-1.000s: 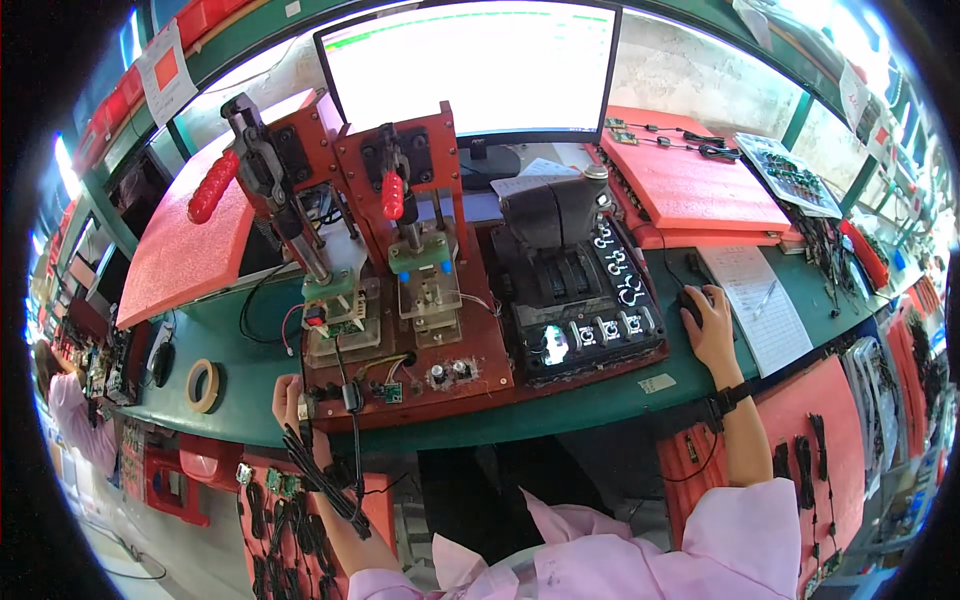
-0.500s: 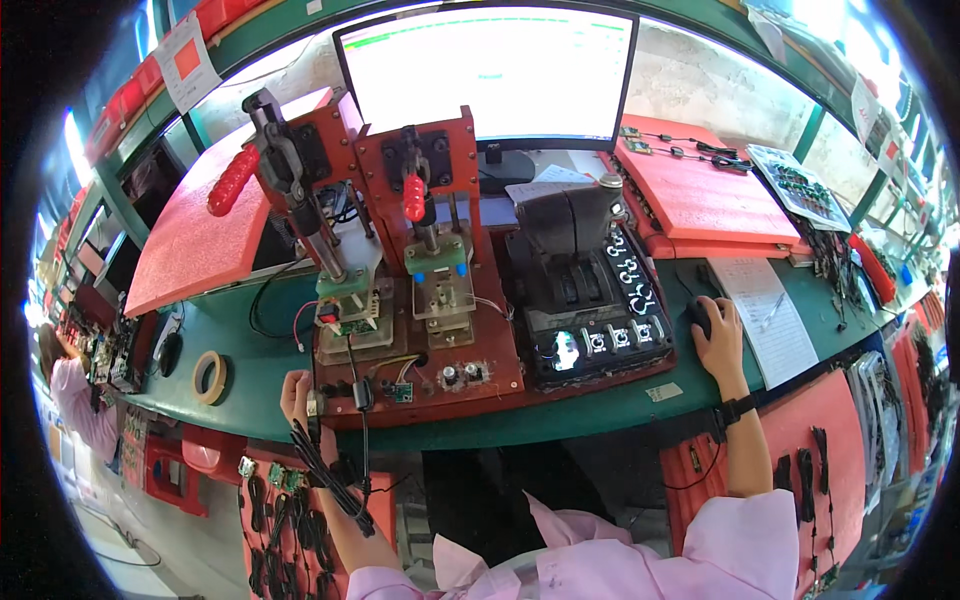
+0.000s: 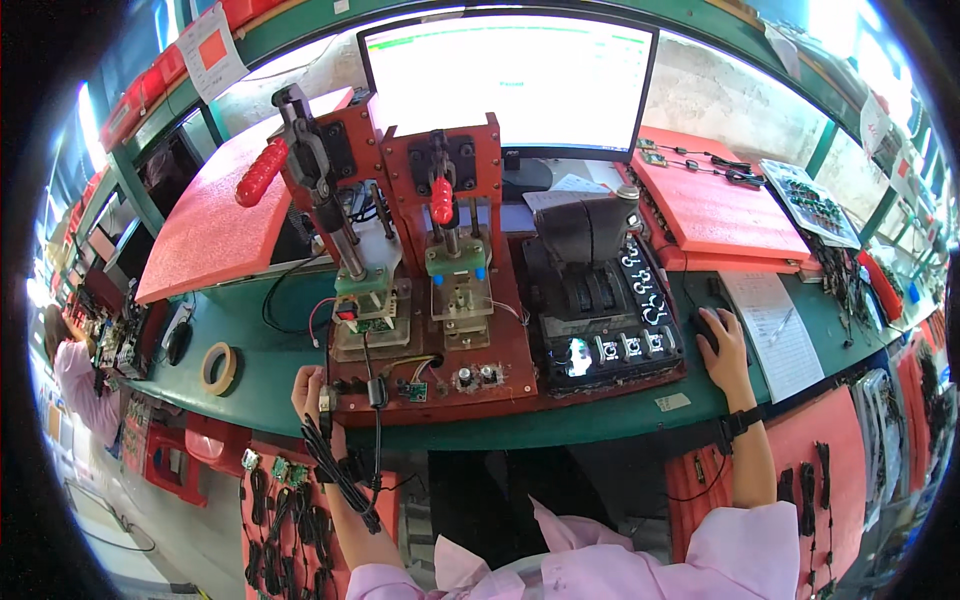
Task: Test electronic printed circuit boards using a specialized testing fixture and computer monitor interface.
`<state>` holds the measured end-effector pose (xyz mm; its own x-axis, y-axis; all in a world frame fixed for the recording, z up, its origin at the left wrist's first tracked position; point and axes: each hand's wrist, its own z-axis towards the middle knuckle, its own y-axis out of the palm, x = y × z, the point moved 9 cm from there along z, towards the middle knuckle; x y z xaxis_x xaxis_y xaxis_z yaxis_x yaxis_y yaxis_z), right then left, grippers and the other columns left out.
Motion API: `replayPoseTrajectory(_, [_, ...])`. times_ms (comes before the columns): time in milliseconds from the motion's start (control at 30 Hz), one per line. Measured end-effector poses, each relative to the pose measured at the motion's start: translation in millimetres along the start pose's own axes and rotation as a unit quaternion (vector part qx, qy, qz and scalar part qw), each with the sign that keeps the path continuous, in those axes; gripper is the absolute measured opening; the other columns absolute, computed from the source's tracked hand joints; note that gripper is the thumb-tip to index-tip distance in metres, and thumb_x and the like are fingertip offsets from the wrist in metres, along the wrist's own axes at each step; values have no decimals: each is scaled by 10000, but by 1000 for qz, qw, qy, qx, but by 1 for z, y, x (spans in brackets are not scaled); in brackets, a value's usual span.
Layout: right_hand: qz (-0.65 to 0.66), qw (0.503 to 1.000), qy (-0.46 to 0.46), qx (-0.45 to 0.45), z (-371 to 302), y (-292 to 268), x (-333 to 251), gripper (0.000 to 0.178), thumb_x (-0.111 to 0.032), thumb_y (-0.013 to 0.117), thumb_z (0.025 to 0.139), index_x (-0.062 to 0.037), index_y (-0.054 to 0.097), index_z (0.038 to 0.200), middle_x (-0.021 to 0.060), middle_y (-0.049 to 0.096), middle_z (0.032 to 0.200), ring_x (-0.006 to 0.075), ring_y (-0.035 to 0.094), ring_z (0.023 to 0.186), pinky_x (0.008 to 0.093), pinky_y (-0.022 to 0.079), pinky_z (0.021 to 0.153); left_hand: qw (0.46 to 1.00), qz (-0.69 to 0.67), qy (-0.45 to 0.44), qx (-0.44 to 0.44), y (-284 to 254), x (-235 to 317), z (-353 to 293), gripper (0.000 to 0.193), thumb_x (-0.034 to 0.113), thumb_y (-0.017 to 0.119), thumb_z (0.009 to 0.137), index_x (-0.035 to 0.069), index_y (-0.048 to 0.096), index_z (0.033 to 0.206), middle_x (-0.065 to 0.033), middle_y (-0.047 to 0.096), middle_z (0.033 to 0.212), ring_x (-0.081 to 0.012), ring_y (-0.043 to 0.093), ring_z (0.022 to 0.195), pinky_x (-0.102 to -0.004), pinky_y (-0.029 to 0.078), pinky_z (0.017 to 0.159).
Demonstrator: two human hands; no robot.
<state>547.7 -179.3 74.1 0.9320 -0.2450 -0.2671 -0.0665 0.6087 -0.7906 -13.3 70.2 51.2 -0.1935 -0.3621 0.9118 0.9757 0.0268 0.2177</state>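
1. Holding the mouse (image 3: 708, 331) on the desk (image 3: 620, 415), right hand (image 3: 728, 352) is loosely closed.
2. Left hand (image 3: 308, 393) is curled; grip cannot be told.
3. Cable (image 3: 342, 478) at its wrist is judged light, limp; best grasped mid-bundle.

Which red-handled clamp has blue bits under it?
The right clamp, nearer the black console: two blue pieces show below its green plate; the left clamp shows none.

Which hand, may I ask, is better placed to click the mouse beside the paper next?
The right hand, probably: it rests on that mouse, while the left hand is beside the red fixture.
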Motion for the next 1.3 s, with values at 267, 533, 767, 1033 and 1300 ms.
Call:
replayPoseTrajectory(267, [5, 1000, -6, -1, -1, -2, -2, 466, -82, 644, 757, -123, 553, 1212, 206, 481, 1202, 385, 469, 1098, 435, 399, 939, 1000, -1, 5, 12, 2, 0, -3, 129, 135, 515, 894, 54, 543, 797, 60, 437, 632, -10, 395, 519, -175, 310, 455])
replayPoseTrajectory(533, [9, 1000, -23, -8, 1, -3, -8, 456, -82, 645, 755, -118, 557, 1201, 193, 490, 1190, 378, 475, 1080, 430, 408, 923, 1000, -9, -4, 15, -2, -3, 1, 148, 146, 515, 891, 49, 531, 781, 52, 420, 641, -18, 378, 523, -183, 301, 455])
replayPoseTrajectory(767, [11, 1000, -17, -5, 1, -4, -11, 452, -80, 645, 754, -118, 560, 1196, 193, 489, 1187, 380, 474, 1077, 431, 406, 925, 1000, 20, 13, 2, 4, 8, -3, 138, 159, 512, 886, 48, 541, 809, 44, 432, 650, -29, 428, 513, -190, 427, 409])
replayPoseTrajectory(1033, [14, 1000, -16, -7, 1, -2, -9, 457, -74, 650, 748, -114, 560, 1194, 199, 485, 1188, 382, 473, 1079, 430, 402, 931, 1000, 20, 18, 11, 2, 6, -4, 160, 156, 515, 884, 46, 521, 769, 47, 403, 655, -29, 358, 551, -191, 274, 494])
replayPoseTrajectory(1300, [2, 1000, -14, 7, -1, -5, -5, 444, -85, 647, 756, -105, 560, 1191, 204, 488, 1173, 382, 486, 1061, 429, 409, 919, 1000, 0, 20, 18, 2, -1, -1, 150, 134, 510, 879, 52, 510, 753, 57, 408, 664, -18, 352, 582, -185, 268, 529])
